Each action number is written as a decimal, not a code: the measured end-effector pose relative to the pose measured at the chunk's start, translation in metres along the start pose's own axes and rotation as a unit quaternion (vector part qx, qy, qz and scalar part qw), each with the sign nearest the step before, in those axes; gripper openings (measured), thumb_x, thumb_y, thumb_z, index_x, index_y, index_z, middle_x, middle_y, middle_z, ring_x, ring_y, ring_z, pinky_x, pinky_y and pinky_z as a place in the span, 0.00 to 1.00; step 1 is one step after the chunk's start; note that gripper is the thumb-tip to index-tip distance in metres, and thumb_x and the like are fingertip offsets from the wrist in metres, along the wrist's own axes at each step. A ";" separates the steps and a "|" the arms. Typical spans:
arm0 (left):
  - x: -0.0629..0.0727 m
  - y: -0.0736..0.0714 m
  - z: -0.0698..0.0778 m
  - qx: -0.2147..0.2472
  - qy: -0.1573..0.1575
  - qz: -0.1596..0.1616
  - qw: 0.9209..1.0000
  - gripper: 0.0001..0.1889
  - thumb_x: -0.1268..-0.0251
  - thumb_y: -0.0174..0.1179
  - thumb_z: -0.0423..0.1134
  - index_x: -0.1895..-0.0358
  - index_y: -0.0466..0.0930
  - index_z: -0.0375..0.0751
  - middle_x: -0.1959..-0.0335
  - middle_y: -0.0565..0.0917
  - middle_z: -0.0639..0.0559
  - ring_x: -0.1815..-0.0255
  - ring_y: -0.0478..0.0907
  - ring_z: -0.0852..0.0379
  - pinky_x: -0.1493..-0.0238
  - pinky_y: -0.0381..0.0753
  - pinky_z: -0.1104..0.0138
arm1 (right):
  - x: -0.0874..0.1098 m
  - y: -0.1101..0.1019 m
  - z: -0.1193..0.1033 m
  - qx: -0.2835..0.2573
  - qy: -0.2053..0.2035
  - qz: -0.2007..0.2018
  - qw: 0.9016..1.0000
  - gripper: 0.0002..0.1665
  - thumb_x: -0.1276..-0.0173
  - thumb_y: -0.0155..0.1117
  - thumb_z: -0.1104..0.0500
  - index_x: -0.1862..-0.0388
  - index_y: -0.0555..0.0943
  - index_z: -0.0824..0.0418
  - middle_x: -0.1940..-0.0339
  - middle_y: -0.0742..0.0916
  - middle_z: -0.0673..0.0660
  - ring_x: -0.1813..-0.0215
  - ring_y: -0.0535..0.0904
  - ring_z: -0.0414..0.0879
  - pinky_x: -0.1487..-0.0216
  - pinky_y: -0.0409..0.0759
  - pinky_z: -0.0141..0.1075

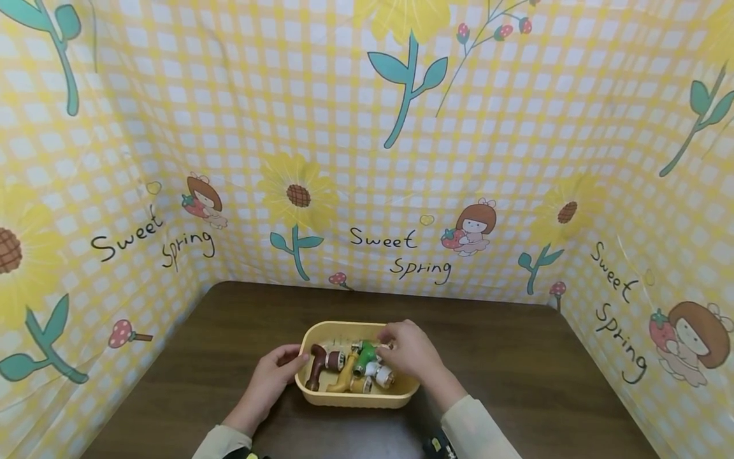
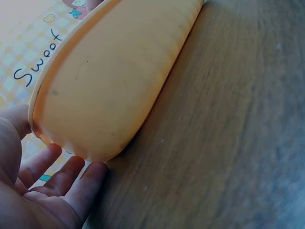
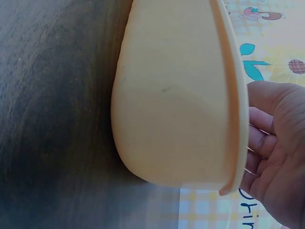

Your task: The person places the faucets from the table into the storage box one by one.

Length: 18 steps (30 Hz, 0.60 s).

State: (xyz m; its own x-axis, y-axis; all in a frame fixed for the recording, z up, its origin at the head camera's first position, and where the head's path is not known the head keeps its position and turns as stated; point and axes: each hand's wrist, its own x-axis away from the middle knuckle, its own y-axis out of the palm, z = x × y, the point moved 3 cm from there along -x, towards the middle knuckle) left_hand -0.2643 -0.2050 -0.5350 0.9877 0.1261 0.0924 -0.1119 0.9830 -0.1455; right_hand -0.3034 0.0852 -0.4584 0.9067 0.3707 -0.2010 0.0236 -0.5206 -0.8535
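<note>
A yellow plastic basin (image 1: 321, 399) stands on the table with several coloured tap-like fittings inside. At its left lies a brown T-shaped one (image 1: 317, 366), beside a yellow one (image 1: 342, 378). A green one (image 1: 364, 358) and a white one (image 1: 381, 375) lie toward the right. My left hand (image 1: 268, 380) grips the basin's left end, its thumb at the rim and fingertips (image 2: 97, 169) against the outer wall. Over the right rim, my right hand (image 1: 411, 350) reaches in by the green and white fittings. In the right wrist view its fingertips are hidden behind the basin wall.
Dark wooden table (image 1: 493, 344) surrounds the basin. A yellow checked cloth (image 1: 344, 159) with flowers and lettering hangs behind the table and along both sides. Black wrist straps show near both sleeves at the front.
</note>
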 end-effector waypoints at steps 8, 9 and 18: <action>-0.002 0.000 0.000 -0.008 0.005 0.001 1.000 0.22 0.28 0.65 0.42 0.38 0.79 0.30 0.45 0.84 0.40 0.49 0.81 0.56 0.56 0.86 0.66 | 0.008 -0.010 -0.002 -0.002 -0.007 0.018 1.000 0.13 0.34 0.74 0.50 0.55 0.89 0.55 0.59 0.89 0.47 0.51 0.81 0.47 0.49 0.81 0.45; -0.002 0.000 0.000 -0.007 0.005 0.003 1.000 0.22 0.28 0.66 0.43 0.38 0.79 0.31 0.45 0.84 0.41 0.49 0.81 0.56 0.56 0.86 0.67 | 0.009 -0.011 -0.002 0.000 -0.010 0.022 1.000 0.13 0.34 0.74 0.50 0.54 0.89 0.55 0.59 0.89 0.47 0.51 0.81 0.47 0.49 0.81 0.45; 0.000 0.000 0.001 -0.004 0.002 0.009 1.000 0.22 0.30 0.68 0.45 0.39 0.80 0.35 0.46 0.84 0.42 0.48 0.81 0.54 0.55 0.86 0.66 | 0.025 -0.025 0.000 -0.010 -0.023 0.065 0.998 0.10 0.36 0.76 0.52 0.57 0.89 0.52 0.59 0.89 0.45 0.49 0.81 0.45 0.45 0.81 0.47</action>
State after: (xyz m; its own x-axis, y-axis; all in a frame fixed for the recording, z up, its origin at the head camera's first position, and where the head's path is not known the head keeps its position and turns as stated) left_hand -0.2641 -0.2049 -0.5344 0.9859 0.1431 0.0866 -0.1285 0.9795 -0.1555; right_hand -0.2814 0.1074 -0.4419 0.8824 0.3340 -0.3313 -0.0838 -0.5813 -0.8093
